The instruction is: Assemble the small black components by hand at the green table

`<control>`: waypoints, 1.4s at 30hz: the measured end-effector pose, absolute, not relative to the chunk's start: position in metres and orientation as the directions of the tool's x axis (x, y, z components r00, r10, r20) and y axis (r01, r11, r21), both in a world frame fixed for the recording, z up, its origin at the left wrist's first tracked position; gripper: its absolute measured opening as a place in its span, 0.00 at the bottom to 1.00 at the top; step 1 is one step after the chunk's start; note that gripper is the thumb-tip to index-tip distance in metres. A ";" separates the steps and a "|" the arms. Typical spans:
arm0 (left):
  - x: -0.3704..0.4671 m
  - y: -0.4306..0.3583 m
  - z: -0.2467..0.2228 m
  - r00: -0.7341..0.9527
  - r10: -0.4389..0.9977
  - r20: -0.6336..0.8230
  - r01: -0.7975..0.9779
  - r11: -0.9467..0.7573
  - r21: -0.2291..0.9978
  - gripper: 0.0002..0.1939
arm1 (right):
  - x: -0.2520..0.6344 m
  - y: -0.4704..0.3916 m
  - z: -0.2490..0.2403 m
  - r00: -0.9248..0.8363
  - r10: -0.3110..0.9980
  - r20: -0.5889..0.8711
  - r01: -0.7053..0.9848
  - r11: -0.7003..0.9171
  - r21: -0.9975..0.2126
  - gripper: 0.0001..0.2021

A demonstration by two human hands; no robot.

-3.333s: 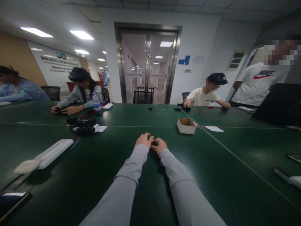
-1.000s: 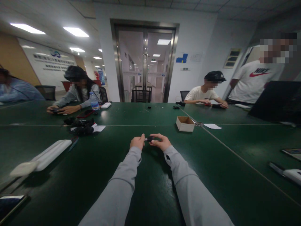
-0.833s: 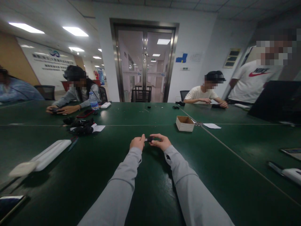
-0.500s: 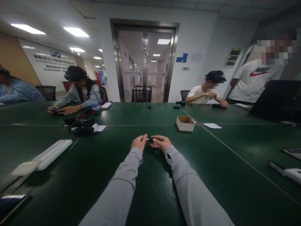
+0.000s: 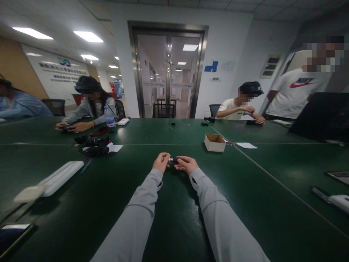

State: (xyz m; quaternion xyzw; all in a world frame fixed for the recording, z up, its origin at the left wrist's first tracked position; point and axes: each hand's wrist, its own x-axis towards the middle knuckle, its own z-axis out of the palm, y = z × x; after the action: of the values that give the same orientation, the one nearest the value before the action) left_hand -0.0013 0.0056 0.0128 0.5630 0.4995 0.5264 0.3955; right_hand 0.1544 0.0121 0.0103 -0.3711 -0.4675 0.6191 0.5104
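Just above the green table (image 5: 174, 189), my two hands face each other in the middle of the head view. Between them lies a short, slim black stick with a silvery section (image 5: 173, 160), roughly level. My right hand (image 5: 188, 164) pinches its black end between thumb and fingers. The fingers of my left hand (image 5: 161, 162) are closed at the silvery end. What kind of thing the stick is, I cannot make out. My fingertips hide both its ends.
An open cardboard box (image 5: 215, 143) stands beyond my right hand. At the left are a white power strip (image 5: 62, 178), black gear (image 5: 95, 147) and a phone (image 5: 16, 236). A water bottle (image 5: 109, 117) stands farther back. Several people are around the far side.
My left hand has shifted slightly left and away from my right hand. More of the stick's silvery section shows between them. My right hand has hardly moved.
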 end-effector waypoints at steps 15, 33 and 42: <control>-0.003 0.006 0.009 0.003 0.939 0.344 0.332 -0.326 0.885 0.13 | 0.154 0.015 0.006 -0.245 0.968 0.060 -0.242 -0.001 -0.970 0.09; -0.003 -0.001 0.016 0.057 0.945 0.321 0.396 -0.317 0.862 0.11 | 0.152 0.013 0.011 -0.232 0.972 0.025 -0.227 -0.029 -0.973 0.09; -0.004 -0.002 0.019 0.034 0.955 0.296 0.324 -0.291 0.900 0.13 | 0.153 0.011 0.011 -0.267 0.963 0.041 -0.222 -0.021 -0.975 0.11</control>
State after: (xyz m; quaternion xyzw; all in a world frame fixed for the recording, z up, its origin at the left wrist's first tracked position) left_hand -0.0038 -0.0021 0.0191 0.6410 0.4985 0.4843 0.3257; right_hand 0.1529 0.0109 0.0113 -0.3655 -0.5066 0.6138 0.4828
